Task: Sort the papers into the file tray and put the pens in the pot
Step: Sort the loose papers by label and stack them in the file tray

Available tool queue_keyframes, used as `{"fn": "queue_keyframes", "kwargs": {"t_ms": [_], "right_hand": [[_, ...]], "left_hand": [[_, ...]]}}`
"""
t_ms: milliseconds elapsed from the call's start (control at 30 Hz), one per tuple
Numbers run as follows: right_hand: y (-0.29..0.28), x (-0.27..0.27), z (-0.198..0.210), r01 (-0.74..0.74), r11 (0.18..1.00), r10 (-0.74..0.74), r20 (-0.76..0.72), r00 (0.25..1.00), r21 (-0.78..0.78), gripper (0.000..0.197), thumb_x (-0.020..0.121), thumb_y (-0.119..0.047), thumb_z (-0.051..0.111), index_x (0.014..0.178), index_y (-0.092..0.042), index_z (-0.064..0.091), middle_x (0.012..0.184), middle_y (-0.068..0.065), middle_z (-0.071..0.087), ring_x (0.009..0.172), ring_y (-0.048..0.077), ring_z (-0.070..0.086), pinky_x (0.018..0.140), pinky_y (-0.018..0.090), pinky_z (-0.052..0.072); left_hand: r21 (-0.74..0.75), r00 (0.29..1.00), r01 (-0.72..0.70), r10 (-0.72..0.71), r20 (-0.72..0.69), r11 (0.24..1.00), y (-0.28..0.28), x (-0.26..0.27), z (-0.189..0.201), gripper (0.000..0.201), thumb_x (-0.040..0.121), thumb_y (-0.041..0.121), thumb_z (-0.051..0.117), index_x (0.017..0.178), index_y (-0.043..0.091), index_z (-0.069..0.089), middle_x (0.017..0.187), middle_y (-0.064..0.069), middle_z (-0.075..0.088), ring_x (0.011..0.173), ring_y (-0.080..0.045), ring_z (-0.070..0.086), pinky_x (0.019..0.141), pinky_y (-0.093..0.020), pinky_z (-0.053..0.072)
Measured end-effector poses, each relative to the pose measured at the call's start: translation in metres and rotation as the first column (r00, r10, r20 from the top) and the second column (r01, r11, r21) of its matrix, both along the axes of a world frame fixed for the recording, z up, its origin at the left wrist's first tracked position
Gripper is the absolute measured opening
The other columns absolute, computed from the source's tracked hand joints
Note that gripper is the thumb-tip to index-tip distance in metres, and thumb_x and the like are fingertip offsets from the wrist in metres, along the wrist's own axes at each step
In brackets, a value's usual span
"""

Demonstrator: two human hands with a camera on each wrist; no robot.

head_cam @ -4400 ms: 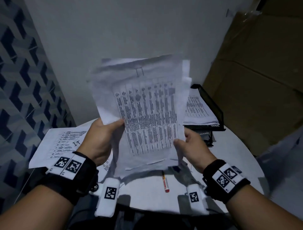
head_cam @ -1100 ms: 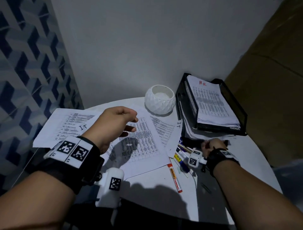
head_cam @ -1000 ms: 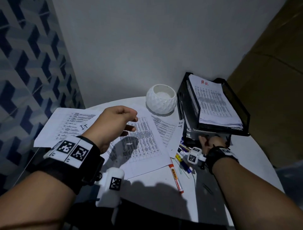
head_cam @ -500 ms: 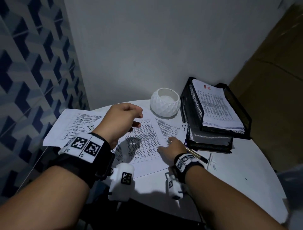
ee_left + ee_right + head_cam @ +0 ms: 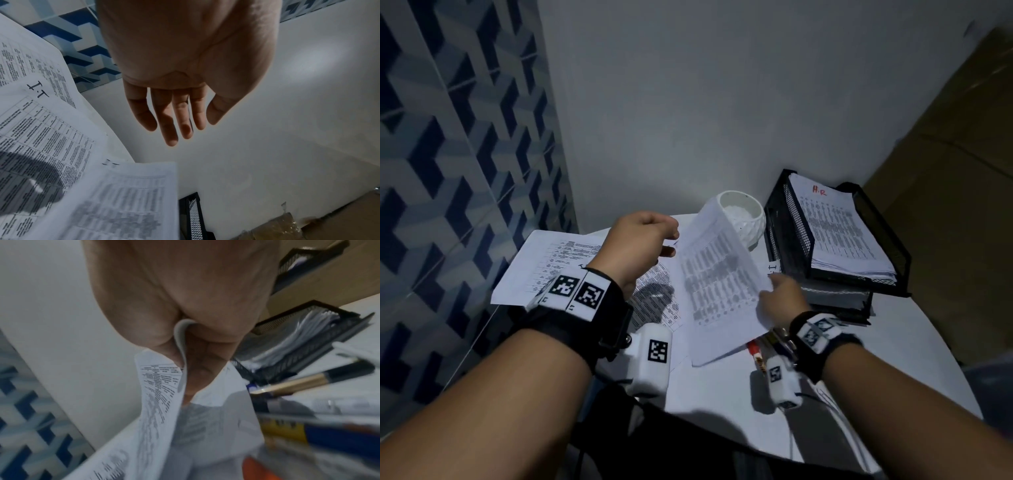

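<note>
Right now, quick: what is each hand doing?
Left hand: open, fingers relaxed, holding nothing, above the papers on the table.
Right hand: pinching the edge of a lifted printed sheet.

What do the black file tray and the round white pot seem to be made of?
File tray: probably metal mesh with a matte black coating; fine perforated walls show inside solid bars.
Pot: looks like ceramic or plaster, matte white; its side is cut in small facets without shine, though moulded plastic is also possible.
</note>
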State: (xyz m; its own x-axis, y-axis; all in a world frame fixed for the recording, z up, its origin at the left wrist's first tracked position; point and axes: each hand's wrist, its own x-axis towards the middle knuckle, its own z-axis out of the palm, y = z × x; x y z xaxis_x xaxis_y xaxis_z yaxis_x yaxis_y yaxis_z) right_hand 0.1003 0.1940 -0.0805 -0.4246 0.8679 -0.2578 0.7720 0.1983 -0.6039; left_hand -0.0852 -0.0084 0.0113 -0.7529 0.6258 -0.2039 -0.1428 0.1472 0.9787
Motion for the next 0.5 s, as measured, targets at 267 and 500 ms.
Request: {"fn": "queue_keyframes", "kwargs": {"t_ms": [267,500], "right_hand": [[0.016,0.092,0.06,0.073,0.997,-0.076,-0.347,0.935,-0.02,0.015,0.096,-0.005,0.059,0.104,-0.012,0.069,0.087,0.003,0.071,0.08,0.027,0.066,0.072,0.038,0.054],[0.002,0.117,0.043,0.064,0.997,-0.075,-0.373,0.925,-0.043,0.022,0.094,-0.005,0.061,0.11,-0.017,0.071,0.103,0.004,0.076,0.095,0.027,0.072,0.093,0.052,0.058]], "left_hand": [[-0.175,0.993,-0.09,0.075,-0.089,0.98,-0.004,0.004,-0.039,0.014,0.095,0.014,0.063,0.085,0.014,0.073,0.093,-0.004,0.073,0.086,-0.022,0.065,0.075,-0.031,0.052],[-0.701,0.968,-0.037,-0.15,-0.203,0.712,-0.018,0.01,-0.115,0.021,0.092,0.014,0.061,0.071,0.011,0.058,0.083,-0.009,0.065,0.087,-0.025,0.061,0.077,-0.03,0.053]]}}
